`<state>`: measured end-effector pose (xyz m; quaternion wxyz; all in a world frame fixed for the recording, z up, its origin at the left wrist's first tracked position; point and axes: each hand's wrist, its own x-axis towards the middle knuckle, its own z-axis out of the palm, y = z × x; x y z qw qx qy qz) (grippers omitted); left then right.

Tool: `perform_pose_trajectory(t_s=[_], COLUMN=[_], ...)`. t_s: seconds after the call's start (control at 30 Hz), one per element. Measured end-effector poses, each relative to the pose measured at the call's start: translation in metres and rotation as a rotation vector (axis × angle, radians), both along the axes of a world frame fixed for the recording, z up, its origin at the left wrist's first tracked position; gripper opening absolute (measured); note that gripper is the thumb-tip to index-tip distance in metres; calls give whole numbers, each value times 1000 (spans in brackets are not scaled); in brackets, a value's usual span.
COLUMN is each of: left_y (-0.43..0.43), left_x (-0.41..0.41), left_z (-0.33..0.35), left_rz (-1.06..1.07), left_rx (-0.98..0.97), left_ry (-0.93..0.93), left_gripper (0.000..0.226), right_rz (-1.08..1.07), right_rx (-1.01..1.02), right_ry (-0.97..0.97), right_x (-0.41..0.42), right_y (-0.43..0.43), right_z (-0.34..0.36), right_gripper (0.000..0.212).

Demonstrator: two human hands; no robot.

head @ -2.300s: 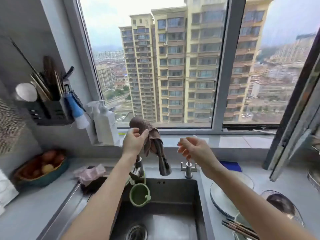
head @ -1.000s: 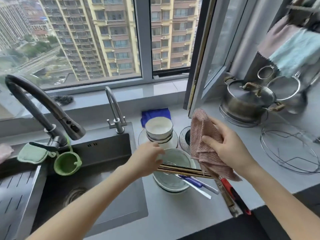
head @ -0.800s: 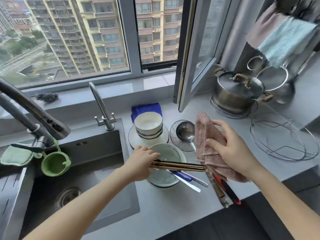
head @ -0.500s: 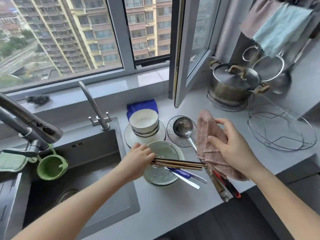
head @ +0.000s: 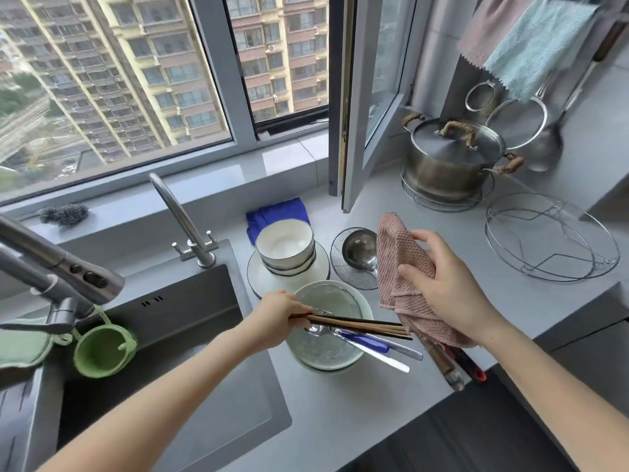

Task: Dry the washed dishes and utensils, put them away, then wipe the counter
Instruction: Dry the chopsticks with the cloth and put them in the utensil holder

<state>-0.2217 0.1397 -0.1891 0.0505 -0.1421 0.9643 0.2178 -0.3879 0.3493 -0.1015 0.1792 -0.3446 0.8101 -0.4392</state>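
Window: wide grey-framed window (head: 119, 80) behind the counter, high-rise blocks outside; one casement (head: 371, 97) stands swung inward.
Counter: pale grey counter (head: 340, 413) running right from the sink.
Sink: one dark rectangular sink (head: 177, 352) at left, with two taps, a thick grey pull-out faucet (head: 68, 267) and a slim chrome tap (head: 180, 216).
Pot: one lidded steel pot (head: 449, 158) with rope-wrapped handles, on a wire trivet (head: 442, 206), back right.
Rack: one round wire rack (head: 551, 240) flat on the counter, right of the hands.
Hanging cloths: two at top right, a pale blue cloth (head: 537, 46) and a pink cloth (head: 483, 25).
Dishes: one white dark-rimmed plate (head: 289, 281) carrying stacked white bowls (head: 284, 243), at least two; just in front, one pale green bowl (head: 323, 349) beside the sink's right edge.
Skimmer: one round wire skimmer (head: 340, 267) right of the plate, one steel ladle (head: 359, 248) lying in it.
Right hand (head: 449, 287): fingers and thumb curled round a pink waffle-weave dishcloth (head: 394, 260), held up right of the green bowl.
Left hand (head: 279, 318): pinches one end of a bundle of dark wooden chopsticks (head: 367, 327), level over the green bowl; their far ends reach the dishcloth's lower edge; their number cannot be told.
Cutlery: two steel spoons (head: 377, 356) and one blue-handled utensil (head: 366, 340) lie across the green bowl under the chopsticks; one wooden handle (head: 440, 362) and one red-and-black handle (head: 468, 364) lie on the counter below the dishcloth.
Small items: one folded blue cloth (head: 275, 212) behind the bowls; one green silicone cup (head: 102, 349) hanging from the faucet; one dark scourer (head: 64, 214) on the sill.
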Motion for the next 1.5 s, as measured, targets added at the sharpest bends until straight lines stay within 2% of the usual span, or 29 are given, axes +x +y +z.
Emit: perform_pose_trajectory(t_s=[0.17,0.33,0.5,0.67,0.8,0.9,1.1,1.37,1.5], left_y=[-6,-17,-22,-24,-21,-20,-25,-34,-42], left_x=[-10,-11,-12,-12,-10,-12,-17,-19,-13], left_z=[8,6,8,4,-2,-6,-8,-6,19], left_rz=[157,202,85,43,11,-111,-305,-360,-245], left_rx=[161,132,-14,-12,-42,-100,-225,-372,-312], left_ry=[7,-28,-21,39,198,281,199,154,139], left_gripper=[20,19,16,16,20,19,27,32,10], right_rz=[-13,-34,-54,-70,-93,-110,-147,-176,-208], right_rx=[13,3,13,21,35,50,63,25,-62], right_ry=[11,12,34,40,42,52,68,69,84], right_x=[3,6,6,9,14,18,21,25,24], right_y=[-4,-9,-12,-15,-15,-15,-10,-12,-17], right_z=[-3,-4,-3,-2,-3,-3,-2,0,7], right_gripper=[43,45,45,45,44,44,44,43,42])
